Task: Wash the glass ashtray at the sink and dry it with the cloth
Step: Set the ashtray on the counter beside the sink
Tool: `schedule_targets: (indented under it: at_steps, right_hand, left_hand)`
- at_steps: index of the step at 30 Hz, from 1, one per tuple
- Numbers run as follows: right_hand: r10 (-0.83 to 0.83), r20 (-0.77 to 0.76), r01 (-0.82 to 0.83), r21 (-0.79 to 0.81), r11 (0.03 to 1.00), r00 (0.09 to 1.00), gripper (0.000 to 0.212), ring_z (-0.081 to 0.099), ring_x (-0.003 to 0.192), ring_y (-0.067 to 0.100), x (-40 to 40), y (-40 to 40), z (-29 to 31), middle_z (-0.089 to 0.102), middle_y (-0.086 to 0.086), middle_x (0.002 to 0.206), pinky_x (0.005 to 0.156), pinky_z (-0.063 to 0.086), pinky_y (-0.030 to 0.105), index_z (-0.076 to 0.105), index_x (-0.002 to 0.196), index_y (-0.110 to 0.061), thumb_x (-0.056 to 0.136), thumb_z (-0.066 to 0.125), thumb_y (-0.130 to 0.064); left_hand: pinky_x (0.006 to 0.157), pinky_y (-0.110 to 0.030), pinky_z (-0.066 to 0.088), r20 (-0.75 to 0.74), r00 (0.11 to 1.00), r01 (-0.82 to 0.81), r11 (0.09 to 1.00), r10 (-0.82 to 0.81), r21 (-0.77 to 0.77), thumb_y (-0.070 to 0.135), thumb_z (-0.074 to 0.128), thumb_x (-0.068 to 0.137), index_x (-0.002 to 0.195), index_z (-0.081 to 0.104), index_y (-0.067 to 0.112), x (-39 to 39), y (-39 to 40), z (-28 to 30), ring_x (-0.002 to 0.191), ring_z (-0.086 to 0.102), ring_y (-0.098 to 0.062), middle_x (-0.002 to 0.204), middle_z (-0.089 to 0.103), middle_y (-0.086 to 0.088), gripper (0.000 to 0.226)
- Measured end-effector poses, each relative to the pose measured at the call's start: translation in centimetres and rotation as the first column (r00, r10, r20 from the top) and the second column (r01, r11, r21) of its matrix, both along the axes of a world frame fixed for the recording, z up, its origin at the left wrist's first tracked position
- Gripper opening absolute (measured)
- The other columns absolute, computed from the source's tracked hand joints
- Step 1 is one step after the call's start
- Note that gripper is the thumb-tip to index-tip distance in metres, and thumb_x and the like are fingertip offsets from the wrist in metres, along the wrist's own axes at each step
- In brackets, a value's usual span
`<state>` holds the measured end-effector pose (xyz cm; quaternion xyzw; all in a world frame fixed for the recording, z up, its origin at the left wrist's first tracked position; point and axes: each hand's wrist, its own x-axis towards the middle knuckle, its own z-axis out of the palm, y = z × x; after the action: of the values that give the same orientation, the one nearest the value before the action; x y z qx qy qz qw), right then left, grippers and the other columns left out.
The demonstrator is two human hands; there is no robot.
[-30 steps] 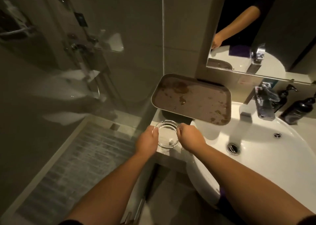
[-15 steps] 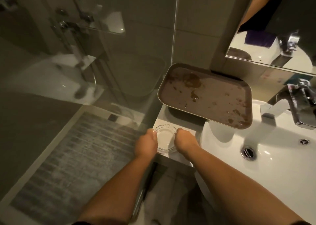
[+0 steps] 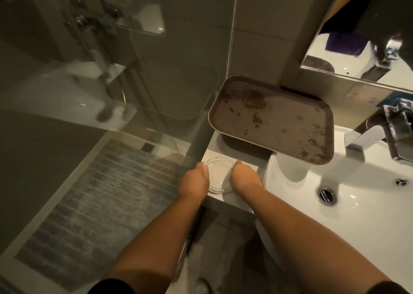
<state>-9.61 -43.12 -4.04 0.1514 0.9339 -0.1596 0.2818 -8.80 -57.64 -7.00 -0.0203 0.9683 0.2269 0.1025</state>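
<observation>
A round clear glass ashtray [image 3: 220,174] sits on the white counter ledge left of the sink [image 3: 368,206]. My left hand [image 3: 194,180] grips its left rim and my right hand [image 3: 244,177] grips its right rim, fingers curled around the edges. The ashtray looks empty. The white basin with its metal drain [image 3: 325,195] lies to the right, the chrome tap [image 3: 380,135] behind it. A purple cloth [image 3: 345,40] shows only as a reflection in the mirror.
A wet, stained brown tray [image 3: 273,119] overhangs the sink's back-left corner, just beyond the ashtray. A glass shower screen [image 3: 156,81] stands at left, with a grey mat [image 3: 100,193] on the floor below. The mirror [image 3: 368,36] hangs at upper right.
The view has shifted left and closer. Both hands stay on the ashtray's rim, and the ashtray has settled low on the counter ledge.
</observation>
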Motion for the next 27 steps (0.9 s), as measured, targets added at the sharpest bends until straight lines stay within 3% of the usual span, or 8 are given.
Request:
schedule_targets:
  at_steps: [3,5,9,11,13,17,23,27]
  right_hand:
    - [0.044,0.033,-0.046,0.040,0.998,0.998,0.063,0.061,0.109,0.029,0.0,0.2,0.8,0.059,0.013,0.127,0.096,0.051,0.036,0.038,0.144,-0.008,0.089,0.067,-0.020]
    - [0.135,0.000,-0.134,0.080,0.988,0.991,0.042,0.062,0.095,0.023,0.4,0.3,2.1,0.063,0.010,0.113,0.088,0.052,0.032,0.055,0.131,-0.008,0.092,0.064,-0.020]
    - [0.172,-0.285,-0.144,0.118,0.983,0.943,0.034,0.065,0.091,0.023,3.2,2.0,5.0,0.068,0.007,0.115,0.078,0.051,0.032,0.061,0.120,-0.015,0.097,0.052,-0.038]
    - [0.214,-0.386,-0.173,0.140,0.975,0.897,0.037,0.065,0.101,0.023,5.5,4.0,6.1,0.065,0.005,0.122,0.085,0.052,0.032,0.060,0.125,-0.018,0.097,0.051,-0.041]
    - [0.273,-0.410,-0.218,0.177,0.960,0.870,0.040,0.061,0.108,0.022,8.2,6.3,6.9,0.061,0.004,0.128,0.091,0.049,0.032,0.059,0.130,-0.020,0.096,0.051,-0.041]
    - [0.276,-0.472,-0.156,0.278,0.948,0.837,0.050,0.054,0.120,0.026,13.5,10.4,8.0,0.057,0.005,0.136,0.102,0.043,0.040,0.053,0.134,-0.023,0.093,0.053,-0.050]
    - [0.263,-0.433,-0.096,0.371,0.924,0.862,0.062,0.040,0.134,0.030,20.1,14.6,8.9,0.045,0.008,0.148,0.112,0.032,0.045,0.044,0.142,-0.018,0.093,0.048,-0.056]
    - [0.252,-0.427,-0.105,0.340,0.935,0.869,0.061,0.046,0.124,0.030,23.6,16.8,9.6,0.050,0.008,0.140,0.104,0.038,0.042,0.048,0.138,-0.014,0.092,0.049,-0.053]
  left_hand:
    - [0.065,-0.033,0.040,-0.012,1.000,-0.019,1.000,0.019,-0.001,0.040,0.028,0.102,0.119,0.049,0.011,0.5,-0.1,0.9,0.092,0.063,-0.035,0.105,0.067,-0.016,0.040]
    - [0.065,-0.033,0.039,-0.037,0.998,-0.043,0.999,0.042,-0.026,0.040,0.033,0.100,0.122,0.048,0.011,1.1,0.0,2.2,0.096,0.063,-0.032,0.114,0.063,-0.014,0.040]
    - [0.082,-0.037,0.044,-0.234,0.966,0.080,0.989,-0.108,-0.124,0.045,0.041,0.094,0.128,0.048,0.017,3.7,-0.1,5.6,0.109,0.054,-0.027,0.125,0.054,-0.010,0.045]
    - [0.105,-0.044,0.032,-0.248,0.929,0.228,0.953,-0.274,-0.200,0.055,0.038,0.090,0.141,0.039,0.021,5.4,0.1,7.0,0.131,0.038,-0.029,0.142,0.044,-0.010,0.061]
    - [0.116,-0.053,0.007,-0.195,0.888,0.360,0.893,-0.417,-0.269,0.065,0.031,0.087,0.150,0.023,0.023,6.6,0.7,7.8,0.146,0.011,-0.032,0.159,0.022,-0.009,0.076]
    - [0.114,-0.056,-0.008,-0.152,0.788,0.514,0.773,-0.597,-0.371,0.075,0.022,0.084,0.153,0.011,0.026,7.8,2.9,8.6,0.148,-0.003,-0.032,0.163,0.004,-0.007,0.086]
    - [0.112,-0.051,-0.007,-0.168,0.685,0.623,0.690,-0.709,-0.368,0.080,0.024,0.080,0.152,0.015,0.029,9.9,8.0,9.4,0.148,0.006,-0.032,0.162,0.011,-0.003,0.089]
    - [0.114,-0.051,-0.007,-0.159,0.613,0.665,0.614,-0.774,-0.425,0.080,0.017,0.080,0.152,0.013,0.028,11.9,10.7,9.3,0.149,0.005,-0.031,0.163,0.008,-0.003,0.088]
